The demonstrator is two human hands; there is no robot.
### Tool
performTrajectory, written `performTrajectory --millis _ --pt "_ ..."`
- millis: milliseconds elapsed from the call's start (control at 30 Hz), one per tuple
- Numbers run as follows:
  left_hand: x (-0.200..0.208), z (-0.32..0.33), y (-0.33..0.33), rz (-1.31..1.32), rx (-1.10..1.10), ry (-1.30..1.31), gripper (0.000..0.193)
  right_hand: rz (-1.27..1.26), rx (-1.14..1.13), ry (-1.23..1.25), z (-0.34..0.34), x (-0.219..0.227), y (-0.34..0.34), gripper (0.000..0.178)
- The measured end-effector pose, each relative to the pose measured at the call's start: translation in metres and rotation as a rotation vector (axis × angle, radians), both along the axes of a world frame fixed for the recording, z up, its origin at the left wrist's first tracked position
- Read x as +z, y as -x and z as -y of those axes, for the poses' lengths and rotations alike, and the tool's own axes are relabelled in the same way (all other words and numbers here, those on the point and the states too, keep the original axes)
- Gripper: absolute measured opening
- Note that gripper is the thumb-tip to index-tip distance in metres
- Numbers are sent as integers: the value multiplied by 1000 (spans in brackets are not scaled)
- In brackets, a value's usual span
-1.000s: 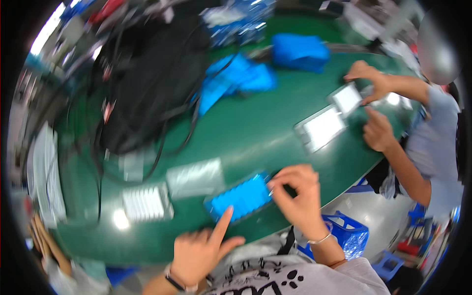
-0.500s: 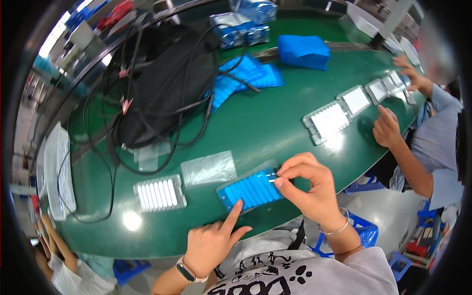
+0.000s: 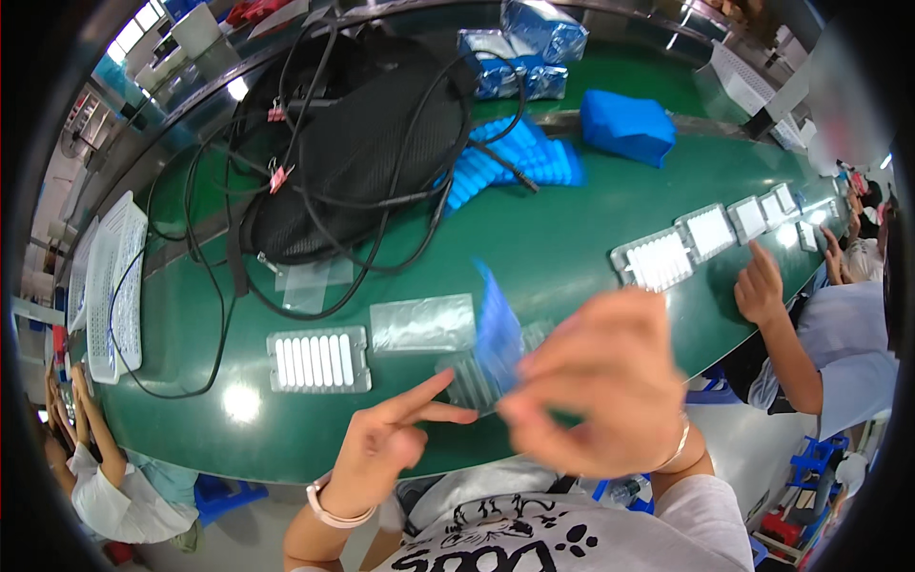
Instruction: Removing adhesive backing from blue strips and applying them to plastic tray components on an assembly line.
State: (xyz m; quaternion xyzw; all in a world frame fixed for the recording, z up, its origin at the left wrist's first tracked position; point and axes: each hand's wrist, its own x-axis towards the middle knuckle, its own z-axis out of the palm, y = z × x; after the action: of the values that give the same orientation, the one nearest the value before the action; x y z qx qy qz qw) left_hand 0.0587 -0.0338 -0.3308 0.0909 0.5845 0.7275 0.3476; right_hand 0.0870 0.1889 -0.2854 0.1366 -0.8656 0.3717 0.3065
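Observation:
A thin blue sheet (image 3: 498, 329) stands tilted up on edge, blurred by motion. My right hand (image 3: 605, 391) pinches its near right side between thumb and fingers; the exact grip is smeared. Beneath the sheet lies a clear ribbed tray (image 3: 465, 381), partly hidden by the sheet and both hands. My left hand (image 3: 381, 439) rests at the tray's near left edge, index and middle fingers stretched out, holding nothing. Left of it sits another clear tray (image 3: 359, 374) with several white sticks (image 3: 315, 359) in a row. A flat clear plastic sleeve (image 3: 422, 322) lies between the trays, farther back.
A black bag (image 3: 362, 153) with loose black cables covers the back left. Behind are blue ribbed sheets (image 3: 515, 162), a blue bundle (image 3: 627, 127) and wrapped packs (image 3: 519, 78). Filled trays (image 3: 658, 260) line the right, near a co-worker's hand (image 3: 760, 286). White baskets (image 3: 119, 286) stand far left.
My right hand has lifted the blue sheet from lying flat over the tray to steeply tilted. My left index finger has shifted from the blue surface to the tray's edge. The view has turned slightly.

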Motion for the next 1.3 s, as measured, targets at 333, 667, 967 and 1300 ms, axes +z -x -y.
performTrajectory --millis 333,667,967,1300 --pt "17 -31 28 480 -162 -19 39 -78 121 -188 -13 -18 -12 43" --pt "20 -96 123 -111 -750 423 23 223 44 291 -92 -51 22 40" --pt "17 -151 163 -304 -1136 347 29 663 550 648 -112 -68 28 61" --pt "11 -67 144 -135 -299 58 37 225 -91 -409 -112 -97 97 29"
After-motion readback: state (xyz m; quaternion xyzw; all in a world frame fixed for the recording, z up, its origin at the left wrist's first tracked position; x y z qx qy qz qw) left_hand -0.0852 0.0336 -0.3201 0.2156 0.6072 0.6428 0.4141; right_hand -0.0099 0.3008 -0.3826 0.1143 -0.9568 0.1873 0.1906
